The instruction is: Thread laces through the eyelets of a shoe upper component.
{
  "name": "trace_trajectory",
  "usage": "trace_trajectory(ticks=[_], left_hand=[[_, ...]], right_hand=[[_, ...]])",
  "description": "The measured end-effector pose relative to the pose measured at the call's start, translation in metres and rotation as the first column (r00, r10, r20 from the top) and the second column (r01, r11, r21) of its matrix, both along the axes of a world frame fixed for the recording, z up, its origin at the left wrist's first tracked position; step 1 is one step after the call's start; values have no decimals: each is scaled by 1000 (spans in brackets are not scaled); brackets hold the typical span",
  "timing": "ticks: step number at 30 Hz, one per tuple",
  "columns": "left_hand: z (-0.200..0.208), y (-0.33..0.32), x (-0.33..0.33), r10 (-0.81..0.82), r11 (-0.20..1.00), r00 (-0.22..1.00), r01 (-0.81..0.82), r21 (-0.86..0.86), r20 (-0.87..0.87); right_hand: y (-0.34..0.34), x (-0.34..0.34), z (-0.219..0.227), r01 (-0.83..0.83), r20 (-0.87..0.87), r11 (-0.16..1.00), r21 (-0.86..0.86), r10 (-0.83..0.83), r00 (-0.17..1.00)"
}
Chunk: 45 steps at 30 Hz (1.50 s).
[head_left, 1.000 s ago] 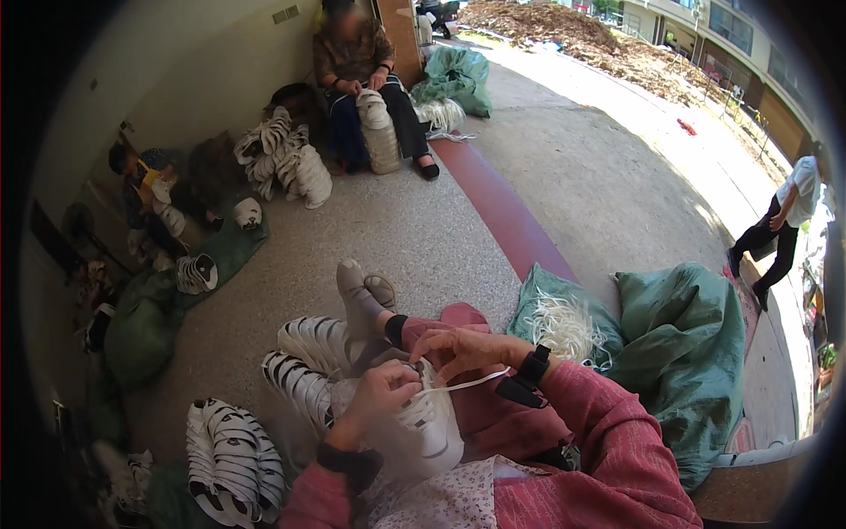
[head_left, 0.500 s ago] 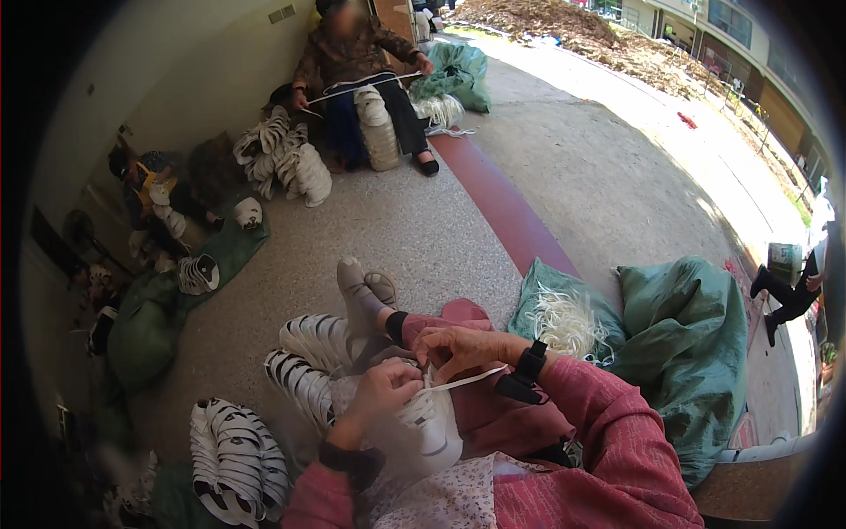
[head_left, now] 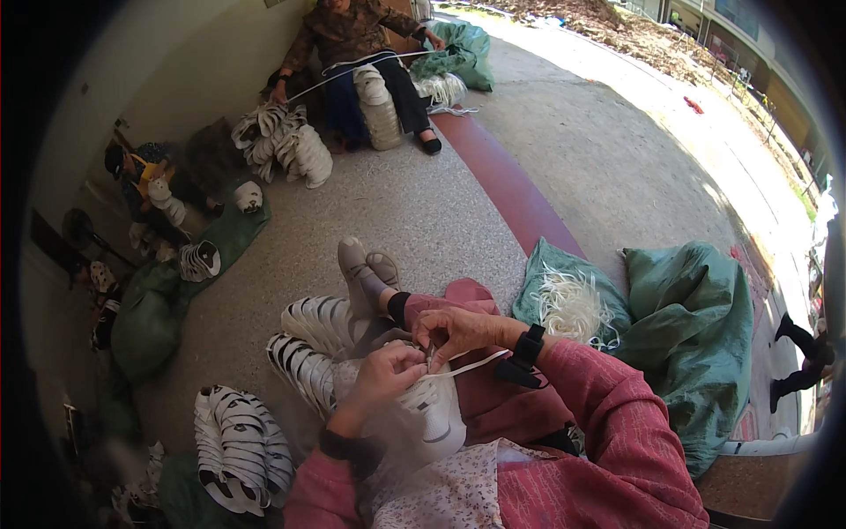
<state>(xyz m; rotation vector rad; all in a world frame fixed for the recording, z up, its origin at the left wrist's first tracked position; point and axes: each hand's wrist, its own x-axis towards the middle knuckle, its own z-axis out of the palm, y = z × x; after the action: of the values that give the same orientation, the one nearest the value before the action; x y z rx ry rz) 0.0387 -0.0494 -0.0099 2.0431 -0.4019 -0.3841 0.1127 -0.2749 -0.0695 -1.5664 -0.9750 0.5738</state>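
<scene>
A white shoe upper (head_left: 438,421) lies across my lap with its toe toward me. My left hand (head_left: 385,377) is closed at its eyelet edge, fingers pinched on the upper. Just to the right, my right hand (head_left: 465,333) makes a pinch of thumb and fingers over the eyelets, on a white shoelace. A length of that shoelace (head_left: 476,365) runs out from the upper, passing below my right hand toward the wrist. The exact spot between the fingertips is partly hidden.
Stacks of white uppers (head_left: 241,450) stand on the floor at my left and beside my legs (head_left: 304,370). Loose white laces (head_left: 568,304) lie on a green sack (head_left: 687,344) at right. Across the floor, a seated co-worker (head_left: 374,44) stretches a lace; another person (head_left: 154,189) sits far left.
My hands stay at the eyelets, with my right fingertips slightly closer to the upper. The co-worker's hands have spread wider along the lace. A passer-by at far right has moved downward in view.
</scene>
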Motion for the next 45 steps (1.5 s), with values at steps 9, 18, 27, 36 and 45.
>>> trace_trajectory(ticks=[9,18,27,36,45], left_hand=[[-5,-3,-11,51,997,978,-40,-60,201],[77,108,66,218,691,267,-722,44,939],[40,132,63,559,818,685,-549,-174,467],[-18,44,7,208,925,978,-202,-320,-16],[-28,39,5,4,997,936,22,-68,353]], right_hand=[[-2,-2,1,-56,8,998,10,56,998],[-9,-4,7,9,48,997,-74,-5,999],[-7,-4,4,-30,-324,998,-53,11,946],[6,-51,59,232,307,967,-102,-191,932],[19,-67,61,133,-1,988,-81,-134,991]])
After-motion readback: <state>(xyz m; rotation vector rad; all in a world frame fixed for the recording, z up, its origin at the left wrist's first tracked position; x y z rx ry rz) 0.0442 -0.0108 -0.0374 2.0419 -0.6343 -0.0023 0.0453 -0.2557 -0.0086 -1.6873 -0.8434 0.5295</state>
